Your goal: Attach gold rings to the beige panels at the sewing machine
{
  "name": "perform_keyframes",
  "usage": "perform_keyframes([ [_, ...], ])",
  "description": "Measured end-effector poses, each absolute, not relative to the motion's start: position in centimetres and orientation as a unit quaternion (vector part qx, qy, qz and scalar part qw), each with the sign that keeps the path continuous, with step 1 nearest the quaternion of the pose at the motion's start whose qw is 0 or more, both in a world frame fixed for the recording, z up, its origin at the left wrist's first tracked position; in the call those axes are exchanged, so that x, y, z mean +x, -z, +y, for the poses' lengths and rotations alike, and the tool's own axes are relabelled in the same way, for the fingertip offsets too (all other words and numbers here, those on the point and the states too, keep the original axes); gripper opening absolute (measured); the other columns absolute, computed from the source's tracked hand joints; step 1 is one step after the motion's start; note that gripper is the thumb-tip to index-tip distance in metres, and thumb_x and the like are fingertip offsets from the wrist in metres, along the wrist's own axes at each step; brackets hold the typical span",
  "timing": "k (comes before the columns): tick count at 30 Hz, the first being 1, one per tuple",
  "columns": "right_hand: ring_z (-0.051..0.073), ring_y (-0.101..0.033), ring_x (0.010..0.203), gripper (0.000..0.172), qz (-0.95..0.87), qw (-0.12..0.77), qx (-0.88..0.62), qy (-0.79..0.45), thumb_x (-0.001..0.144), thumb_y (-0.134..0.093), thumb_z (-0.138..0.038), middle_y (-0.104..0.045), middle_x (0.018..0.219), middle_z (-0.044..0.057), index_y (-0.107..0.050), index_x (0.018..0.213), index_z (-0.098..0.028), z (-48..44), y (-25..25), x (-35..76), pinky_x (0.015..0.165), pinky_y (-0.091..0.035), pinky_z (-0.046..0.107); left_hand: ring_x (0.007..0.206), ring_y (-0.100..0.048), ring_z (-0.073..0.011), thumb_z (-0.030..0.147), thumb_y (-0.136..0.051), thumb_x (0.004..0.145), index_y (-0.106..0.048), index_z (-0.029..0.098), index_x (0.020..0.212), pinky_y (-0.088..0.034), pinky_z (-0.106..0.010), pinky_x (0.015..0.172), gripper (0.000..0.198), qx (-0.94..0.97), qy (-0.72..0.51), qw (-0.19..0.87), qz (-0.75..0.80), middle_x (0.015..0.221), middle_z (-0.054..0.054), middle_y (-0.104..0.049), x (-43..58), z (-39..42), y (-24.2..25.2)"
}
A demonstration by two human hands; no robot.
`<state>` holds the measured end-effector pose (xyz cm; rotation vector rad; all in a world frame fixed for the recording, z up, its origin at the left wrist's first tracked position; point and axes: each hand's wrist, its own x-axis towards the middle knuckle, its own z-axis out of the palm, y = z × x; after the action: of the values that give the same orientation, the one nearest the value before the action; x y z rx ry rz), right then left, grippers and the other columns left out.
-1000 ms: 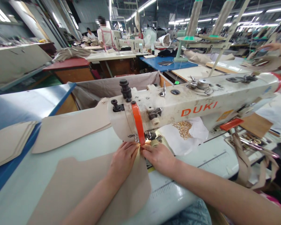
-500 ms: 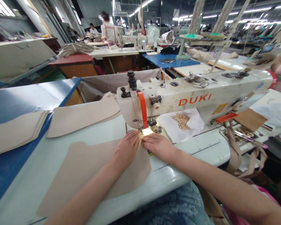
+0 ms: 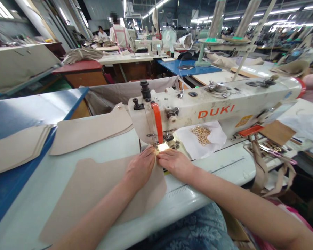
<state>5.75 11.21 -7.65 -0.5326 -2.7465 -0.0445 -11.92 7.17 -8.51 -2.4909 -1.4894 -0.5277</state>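
Note:
A beige fabric panel (image 3: 94,187) lies flat on the pale sewing table (image 3: 41,215). Its far edge runs under the needle of a white DUKI sewing machine (image 3: 214,104), where a small lamp glows. My left hand (image 3: 141,166) lies on the panel just left of the needle, fingers together and pressed down on the cloth. My right hand (image 3: 173,163) rests just right of it, fingertips pinching the fabric edge at the presser foot. The two hands touch each other at the fingertips.
More beige panels (image 3: 88,130) lie behind the work, and a stack (image 3: 15,149) sits on the blue table at left. Gold rings on white cloth (image 3: 202,135) lie under the machine arm. Beige straps (image 3: 261,166) hang at right. People work at distant machines.
The view has pulled back and settled since a second ago. Both hands stay at the needle, and the panel's near edge has crept slightly toward the machine.

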Motion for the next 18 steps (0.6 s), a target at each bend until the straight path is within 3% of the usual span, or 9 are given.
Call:
perform_keyframes([
  [18, 0.020, -0.060, 0.101, 0.008, -0.965, 0.168, -0.203, -0.007, 0.088, -0.058, -0.016, -0.067, 0.103, 0.010, -0.064, 0.088, -0.011, 11.94, 7.58, 5.56, 0.091, -0.047, 0.031, 0.111, -0.058, -0.0208, 0.018, -0.033, 0.092, -0.064, 0.013, 0.106, -0.047, -0.033, 0.097, 0.034, -0.817, 0.187, 0.055, -0.543, 0.112, -0.011, -0.067, -11.87, 7.97, 8.60],
])
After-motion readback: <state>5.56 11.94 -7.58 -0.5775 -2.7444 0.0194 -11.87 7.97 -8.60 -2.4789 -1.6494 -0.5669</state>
